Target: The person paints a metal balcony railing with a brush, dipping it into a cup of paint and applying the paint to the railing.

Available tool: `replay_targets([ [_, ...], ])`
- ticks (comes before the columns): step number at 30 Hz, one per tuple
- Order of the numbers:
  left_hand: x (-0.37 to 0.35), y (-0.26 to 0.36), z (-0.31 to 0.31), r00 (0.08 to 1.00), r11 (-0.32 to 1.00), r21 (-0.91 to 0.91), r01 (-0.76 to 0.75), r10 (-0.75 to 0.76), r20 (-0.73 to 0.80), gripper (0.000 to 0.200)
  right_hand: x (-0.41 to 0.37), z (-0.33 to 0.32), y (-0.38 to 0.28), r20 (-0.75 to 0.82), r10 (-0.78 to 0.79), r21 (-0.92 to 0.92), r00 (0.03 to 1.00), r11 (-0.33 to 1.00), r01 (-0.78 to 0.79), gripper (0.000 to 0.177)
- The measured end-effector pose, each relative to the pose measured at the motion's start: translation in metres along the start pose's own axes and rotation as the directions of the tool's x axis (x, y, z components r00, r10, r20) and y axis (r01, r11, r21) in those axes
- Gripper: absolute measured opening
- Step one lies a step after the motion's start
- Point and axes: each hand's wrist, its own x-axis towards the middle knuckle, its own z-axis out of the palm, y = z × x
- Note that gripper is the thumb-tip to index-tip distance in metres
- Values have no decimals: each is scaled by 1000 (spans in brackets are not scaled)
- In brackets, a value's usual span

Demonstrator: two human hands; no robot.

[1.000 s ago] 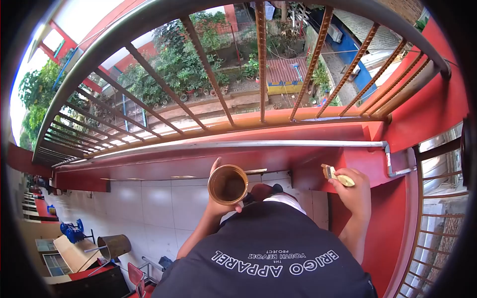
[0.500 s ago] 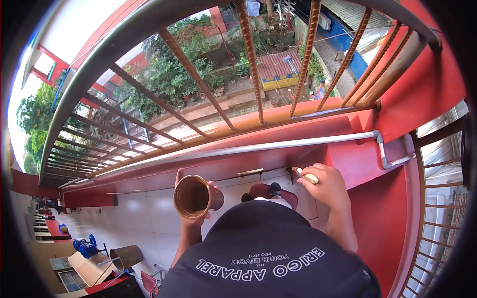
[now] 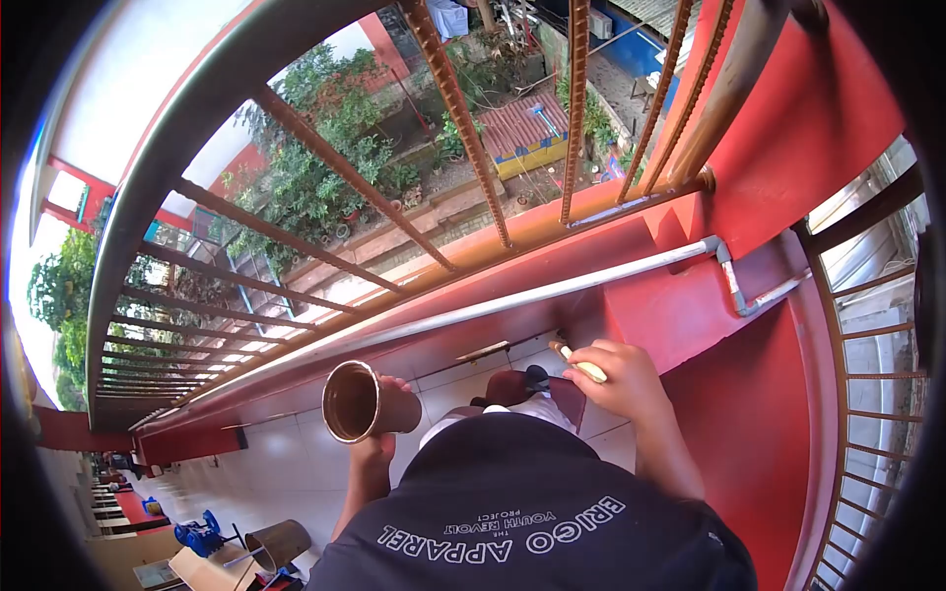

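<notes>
Head: brown-coated cup (image 3: 371, 402) in left grip (image 3: 374, 450)

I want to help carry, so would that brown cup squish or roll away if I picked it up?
The brown cup probably feels stiff: its rim looks round in the left hand's grip. Laid sideways, it might roll, because its wall is curved. It's likely fairly light, as one hand holds it.
</notes>
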Motion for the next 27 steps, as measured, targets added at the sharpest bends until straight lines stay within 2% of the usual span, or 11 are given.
replay_targets([
  [3,3,6,23,989,995,98,-11,25,-145,110,-1,-2,5,-29,-13,9,1000,1000,13,19],
  [7,1,10,20,978,985,172,2,34,-207,106,-1,-3,10,-85,-26,48,996,998,30,17],
  [11,1,8,18,992,997,70,-16,24,-126,97,-2,2,10,-82,-14,61,997,998,19,15],
  [13,5,9,22,997,997,73,-31,36,-63,94,-2,6,8,-104,-42,80,994,995,51,14],
  [17,13,19,41,999,988,145,-46,43,24,89,-7,9,-7,-126,-6,43,992,999,12,14],
  [18,12,14,23,994,996,86,-26,16,110,89,-9,10,-11,-131,-2,37,991,999,7,14],
  [21,7,1,6,970,992,85,-96,74,230,87,-17,9,-29,-142,17,42,990,999,-11,13],
  [25,-8,-8,-6,980,982,181,59,-92,178,98,-24,7,-43,-127,3,8,992,1000,-2,14],
  [27,-16,-16,-11,987,979,204,-9,-24,161,110,-31,7,-45,-102,15,-55,995,998,-21,13],
])
